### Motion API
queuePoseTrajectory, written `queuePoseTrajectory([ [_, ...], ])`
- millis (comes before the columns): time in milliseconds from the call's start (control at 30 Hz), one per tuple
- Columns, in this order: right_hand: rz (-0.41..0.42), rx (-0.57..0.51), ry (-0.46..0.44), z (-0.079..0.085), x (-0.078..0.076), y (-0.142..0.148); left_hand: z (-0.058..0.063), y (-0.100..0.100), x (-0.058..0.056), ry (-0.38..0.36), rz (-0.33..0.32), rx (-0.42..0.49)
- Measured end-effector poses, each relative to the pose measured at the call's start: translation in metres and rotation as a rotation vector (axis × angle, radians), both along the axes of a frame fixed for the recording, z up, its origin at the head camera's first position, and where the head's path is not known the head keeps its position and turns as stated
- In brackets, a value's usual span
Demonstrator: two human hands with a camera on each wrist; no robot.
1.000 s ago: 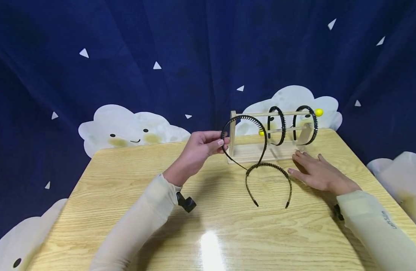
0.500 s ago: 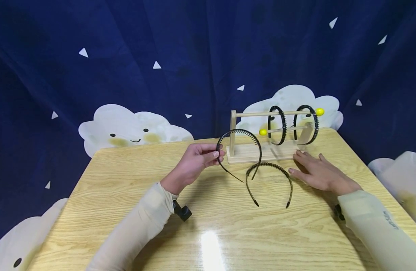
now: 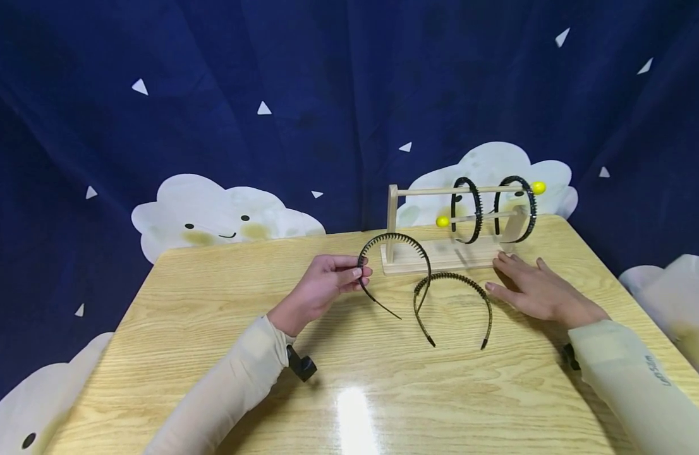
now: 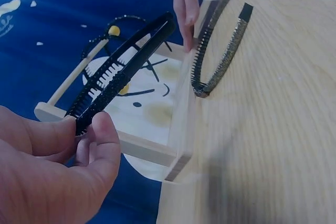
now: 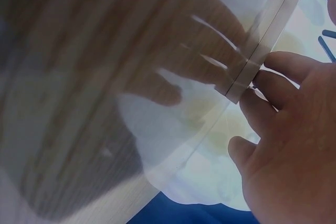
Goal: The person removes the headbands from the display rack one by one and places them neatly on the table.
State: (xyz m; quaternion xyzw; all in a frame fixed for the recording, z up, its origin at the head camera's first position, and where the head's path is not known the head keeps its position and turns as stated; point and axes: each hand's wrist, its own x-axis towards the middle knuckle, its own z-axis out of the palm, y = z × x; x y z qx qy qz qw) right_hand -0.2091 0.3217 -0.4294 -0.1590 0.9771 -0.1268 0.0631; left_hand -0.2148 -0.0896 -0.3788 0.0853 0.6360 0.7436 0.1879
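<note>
My left hand (image 3: 321,287) pinches the left side of a black toothed headband (image 3: 395,236) between thumb and fingers, holding it up in front of the wooden rack (image 3: 392,218). In the left wrist view, the headband (image 4: 139,56) shows small dark beads on its band. A gold-brown headband (image 3: 488,322) lies on the table, its ends toward me, partly overlapped by the held one in the head view. My right hand (image 3: 534,294) rests with spread fingers at the front right of the rack's base; in the right wrist view, fingertips meet the base edge (image 5: 247,72).
Two black headbands hang on the rack, one mid-rod (image 3: 477,212) and one farther right (image 3: 533,215). Yellow balls cap the upper rod (image 3: 538,188) and the lower rod (image 3: 443,222). A dark blue curtain (image 3: 304,76) with cloud shapes stands behind the wooden table (image 3: 213,316).
My left hand has moved the black headband down, toward me and slightly left, away from the rack's left post. The right hand and the gold-brown headband have stayed in place.
</note>
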Motion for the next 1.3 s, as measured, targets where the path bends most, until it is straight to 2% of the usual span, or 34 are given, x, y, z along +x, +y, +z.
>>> queuePoseTrajectory([
  [167,0.002,0.002,0.001,0.0,0.0,0.001,-0.007,-0.003,0.0,-0.025,0.01,0.001],
  [433,0.002,0.0,0.003,-0.002,0.0,0.002,-0.028,-0.006,0.001,-0.082,0.012,-0.005],
  [567,0.003,-0.003,0.003,-0.001,0.0,0.002,-0.034,-0.008,0.0,-0.093,0.019,-0.002],
  [1300,0.002,-0.001,-0.01,-0.001,-0.001,0.001,-0.043,-0.013,0.001,-0.138,0.026,-0.024],
])
